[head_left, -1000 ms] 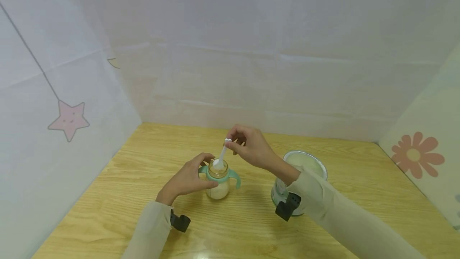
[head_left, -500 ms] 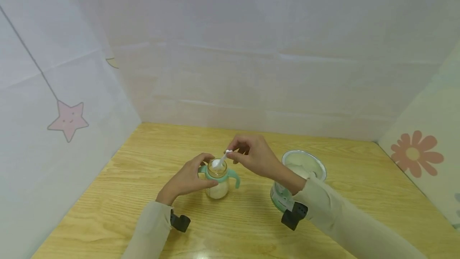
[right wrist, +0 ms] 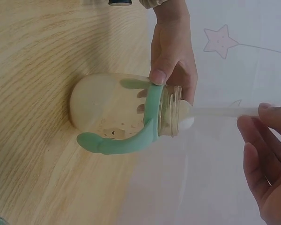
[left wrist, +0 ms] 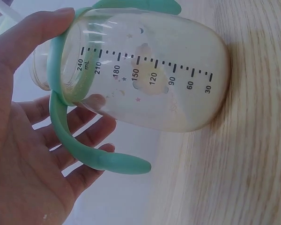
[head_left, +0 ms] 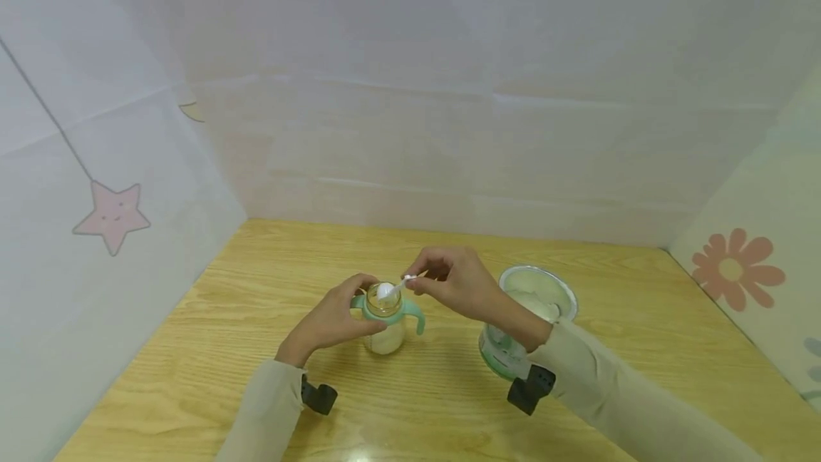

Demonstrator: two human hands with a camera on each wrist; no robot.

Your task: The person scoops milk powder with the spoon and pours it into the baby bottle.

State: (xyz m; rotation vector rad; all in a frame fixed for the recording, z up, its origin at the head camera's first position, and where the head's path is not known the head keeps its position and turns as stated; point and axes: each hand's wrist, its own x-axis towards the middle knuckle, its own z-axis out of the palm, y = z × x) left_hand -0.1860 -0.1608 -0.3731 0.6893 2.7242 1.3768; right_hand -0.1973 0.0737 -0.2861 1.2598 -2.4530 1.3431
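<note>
A clear baby bottle with a mint-green two-handled collar stands uncapped on the table, pale contents inside. My left hand holds it at the collar, thumb on the near side and fingers behind, as the left wrist view shows. Volume marks run down the bottle's side. Between thumb and fingertips my right hand pinches the handle of a white scoop. The scoop's bowl is tipped at the mouth of the bottle; in the right wrist view its white handle stretches straight out from the neck.
Right of the bottle stands an open can with pale powder inside, partly covered by my right forearm. Printed cloth walls enclose the wooden table at the back and sides. Each wrist wears a black camera.
My right hand has lowered and moved slightly right, bringing the scoop's handle from steep to nearly level, its bowl still at the bottle's mouth. The left hand keeps its hold.
</note>
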